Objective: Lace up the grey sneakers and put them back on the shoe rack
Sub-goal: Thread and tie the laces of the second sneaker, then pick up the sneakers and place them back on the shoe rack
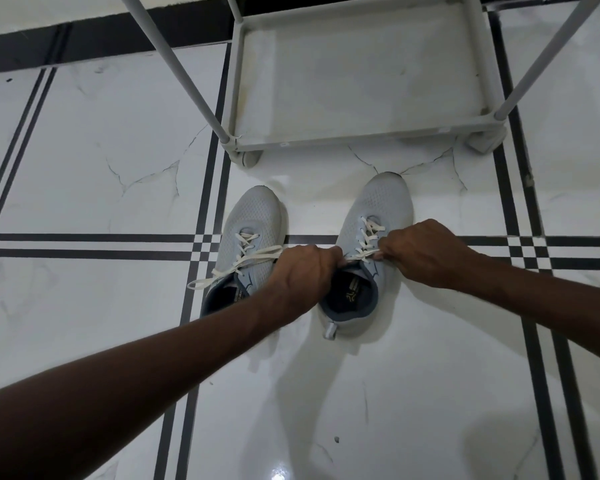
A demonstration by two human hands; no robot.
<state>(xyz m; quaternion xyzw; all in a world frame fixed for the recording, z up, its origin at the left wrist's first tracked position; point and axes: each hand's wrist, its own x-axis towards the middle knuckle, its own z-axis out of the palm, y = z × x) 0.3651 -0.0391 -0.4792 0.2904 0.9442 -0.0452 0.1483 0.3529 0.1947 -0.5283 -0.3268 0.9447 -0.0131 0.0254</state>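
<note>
Two grey sneakers stand side by side on the tiled floor, toes toward the shoe rack [361, 136]. The left sneaker [253, 216] has loose white laces [236, 268] trailing off to its left. The right sneaker [385, 202] is laced up the front. My left hand [302, 271] pinches one end of that shoe's lace [362, 256] at the left of its opening. My right hand [426, 251] pinches the other end at the right. The lace is stretched tight between them across the top eyelets.
The white metal rack's bottom shelf [361, 74] holds nothing; its slanted poles [174, 64] rise at the left and right. The floor is glossy white tile with black stripes [84, 245]. A black band runs along the far wall.
</note>
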